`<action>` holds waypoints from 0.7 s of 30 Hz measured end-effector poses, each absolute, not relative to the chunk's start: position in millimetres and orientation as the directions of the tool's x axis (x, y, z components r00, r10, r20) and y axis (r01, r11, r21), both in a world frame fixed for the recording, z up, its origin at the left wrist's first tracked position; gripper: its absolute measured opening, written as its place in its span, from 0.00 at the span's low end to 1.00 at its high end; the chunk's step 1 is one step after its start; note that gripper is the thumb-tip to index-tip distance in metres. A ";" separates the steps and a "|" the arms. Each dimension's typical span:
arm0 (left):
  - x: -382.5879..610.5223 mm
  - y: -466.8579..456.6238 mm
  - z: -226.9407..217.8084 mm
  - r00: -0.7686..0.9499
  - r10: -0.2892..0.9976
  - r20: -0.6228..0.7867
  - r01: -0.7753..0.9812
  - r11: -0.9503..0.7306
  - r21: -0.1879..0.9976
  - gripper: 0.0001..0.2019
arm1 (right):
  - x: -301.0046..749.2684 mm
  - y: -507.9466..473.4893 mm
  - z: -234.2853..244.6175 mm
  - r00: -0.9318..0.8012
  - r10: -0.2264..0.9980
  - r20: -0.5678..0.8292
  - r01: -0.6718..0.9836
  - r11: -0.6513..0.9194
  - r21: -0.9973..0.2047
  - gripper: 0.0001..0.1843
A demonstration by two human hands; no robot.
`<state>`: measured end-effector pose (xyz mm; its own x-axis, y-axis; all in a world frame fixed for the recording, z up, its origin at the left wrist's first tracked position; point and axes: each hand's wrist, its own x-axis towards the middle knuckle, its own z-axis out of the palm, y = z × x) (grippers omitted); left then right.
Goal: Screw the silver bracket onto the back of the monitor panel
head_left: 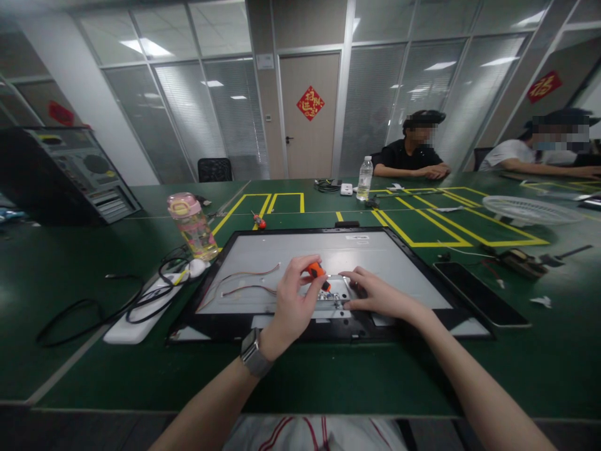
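Note:
An orange-and-black screwdriver [315,270] is pinched in the fingers of my left hand [295,294], its handle tilted and its tip pointing down at a small metal plate [339,287]. That plate lies near the front middle of a grey display panel [263,250] with a black frame, flat on the table. My right hand [373,292] spans the plate's right side, thumb at the lower part and a fingertip at the upper edge. Thin wires [248,290] lie on the panel left of my left hand. My left hand partly covers the work spot.
Left of the panel are a white power strip [136,316] with black cables and a pink-lidded bottle [192,225]. A black phone [479,293] lies to the right. Behind stand a red screwdriver [260,222] and a water bottle [364,180]. Two people sit across the table.

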<state>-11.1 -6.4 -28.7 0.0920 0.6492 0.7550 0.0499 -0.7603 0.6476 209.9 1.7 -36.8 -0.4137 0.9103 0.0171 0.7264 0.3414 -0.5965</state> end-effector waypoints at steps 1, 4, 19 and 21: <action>-11.0 -6.3 -29.0 0.095 0.643 0.760 0.054 -0.766 0.641 0.13 | 209.9 1.6 -36.4 -0.415 0.909 0.018 0.726 0.343 -0.596 0.34; -10.8 -6.9 -29.3 0.099 0.636 0.765 0.060 -0.771 0.634 0.14 | 208.8 0.8 -34.2 -0.417 0.909 0.020 0.728 0.347 -0.592 0.33; 2.0 1.9 36.3 0.407 0.578 0.708 0.225 -0.814 0.535 0.08 | 209.3 3.3 -37.3 -0.419 0.906 0.066 0.737 0.381 -0.558 0.34; 4.4 3.8 40.1 0.447 0.557 0.700 0.210 -0.826 0.523 0.09 | 208.2 2.6 -35.5 -0.415 0.907 0.063 0.744 0.379 -0.550 0.34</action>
<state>4.4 3.8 40.1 0.4470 0.5572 0.6998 0.2104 -0.8259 0.5232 208.2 2.6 -35.5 -0.4154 0.9075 0.0628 0.7445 0.3788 -0.5498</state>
